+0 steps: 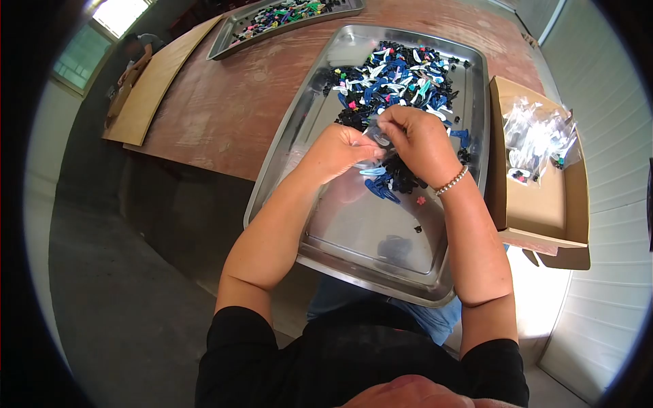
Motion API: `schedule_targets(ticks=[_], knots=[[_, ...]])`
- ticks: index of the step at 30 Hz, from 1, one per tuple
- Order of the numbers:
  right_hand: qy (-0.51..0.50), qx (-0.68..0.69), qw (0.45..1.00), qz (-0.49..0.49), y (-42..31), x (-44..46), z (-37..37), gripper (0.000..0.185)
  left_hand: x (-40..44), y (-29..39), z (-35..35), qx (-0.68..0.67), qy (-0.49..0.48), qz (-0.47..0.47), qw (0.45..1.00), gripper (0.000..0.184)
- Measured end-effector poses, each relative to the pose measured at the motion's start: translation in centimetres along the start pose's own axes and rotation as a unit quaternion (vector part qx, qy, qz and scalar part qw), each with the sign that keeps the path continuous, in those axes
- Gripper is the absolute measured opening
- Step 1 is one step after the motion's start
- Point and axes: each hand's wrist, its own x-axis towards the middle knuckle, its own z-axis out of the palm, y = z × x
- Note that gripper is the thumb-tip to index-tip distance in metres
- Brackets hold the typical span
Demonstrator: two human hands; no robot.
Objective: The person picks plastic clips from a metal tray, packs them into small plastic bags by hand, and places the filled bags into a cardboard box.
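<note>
Left hand: While its thumb and fingers are closed in a pinch on the near side of a small clear plastic bag (381, 140), the left hand (340, 154) hovers over the tray, palm side down
Right hand: the right hand (422, 144) has its thumb and bent index finger closed at the bag's other side, with a beaded bracelet (451, 181) round the wrist
Clear plastic bag: between both hands, above the middle of the tray; something pale shows in or behind it, but the glare leaves it unclear which
Metal tray: the large metal tray (364, 238) lies under both hands, its near end largely bare
Hair clips: a heap of hair clips (401, 78) fills much of the far half of the tray, with blue and white snap clips among small black pieces and a few pink and yellow ones
Nearest the hands: a light blue snap clip (372, 173) and dark blue snap clips (383, 191) lie just below the fingers, beside black pieces
Loose pieces: a pink flower-shaped piece (421, 200) and a small black piece (417, 229) lie apart from the heap
Cardboard box: the open cardboard box (537, 211) stands to the right of the tray, holding filled clear bags (536, 139) in its far half
Second tray: the second metal tray (289, 33), with multicoloured small pieces, sits farther off on the reddish-brown table (224, 102)
Far left: another person (151, 42) is behind a wooden board (153, 81)
</note>
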Motion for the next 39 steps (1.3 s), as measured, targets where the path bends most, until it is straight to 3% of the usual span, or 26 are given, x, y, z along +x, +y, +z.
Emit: schedule_targets(ticks=[2,5,11,13,14,16,19,20,23,24,28,30,33,37,39], knots=[[-0.006,0.043,0.998,0.043,0.6,0.0,0.2,0.01,-0.2,-0.1,-0.3,-0.1,-0.056,-0.02,0.993,0.014],[-0.032,0.104,0.991,0.075,1.2,0.0,0.2,0.012,-0.2,-0.3,-0.6,-0.13,-0.075,-0.036,0.988,0.016],[-0.058,0.155,0.98,0.107,1.0,-0.2,-0.2,0.024,-0.2,0.0,-0.7,-0.085,-0.085,-0.049,0.991,0.014],[-0.077,0.111,0.985,0.105,0.6,-0.1,-0.3,0.041,-0.2,0.1,-0.5,-0.076,-0.093,-0.041,0.992,0.013],[-0.077,0.112,0.985,0.106,0.5,-0.1,-0.1,0.041,-0.2,0.1,-0.4,-0.066,-0.1,-0.033,0.992,0.013],[0.109,-0.078,0.988,-0.071,0.1,-0.1,0.5,0.047,-0.1,-0.2,-0.2,-0.079,-0.086,-0.036,0.993,0.012],[0.105,-0.109,0.988,-0.042,-1.9,0.0,-0.4,0.044,0.2,-0.5,-0.2,-0.106,-0.062,-0.042,0.992,0.011],[0.097,-0.122,0.987,-0.031,-2.6,-0.1,-0.4,0.03,0.2,-0.5,-0.3,-0.119,-0.051,-0.046,0.99,0.011],[0.014,-0.138,0.99,0.018,-2.2,-1.0,0.6,0.021,0.1,-0.5,0.0,-0.165,-0.047,-0.045,0.984,0.011],[0.04,-0.129,0.991,-0.023,-1.7,-1.1,0.9,0.015,0.0,-0.5,0.1,-0.165,-0.047,-0.046,0.984,0.011],[0.018,-0.111,0.991,-0.073,-0.6,-0.8,1.7,0.019,0.1,-0.6,0.3,-0.12,-0.027,-0.038,0.992,0.011],[-0.013,0.002,1.0,0.025,-1.0,-0.8,1.4,0.018,0.3,-1.2,0.0,-0.118,-0.021,-0.027,0.992,0.012],[-0.024,0.019,0.998,0.062,-1.7,-0.9,0.6,0.018,0.6,-2.2,0.0,-0.095,-0.035,0.012,0.995,0.012],[-0.065,-0.042,0.997,0.03,-0.9,-0.8,0.5,0.014,0.3,-1.4,0.3,-0.052,-0.016,0.009,0.998,0.013],[-0.061,-0.026,0.997,0.033,-1.1,-0.8,0.5,0.013,0.6,-2.1,0.2,0.029,-0.019,0.066,0.997,0.013]])
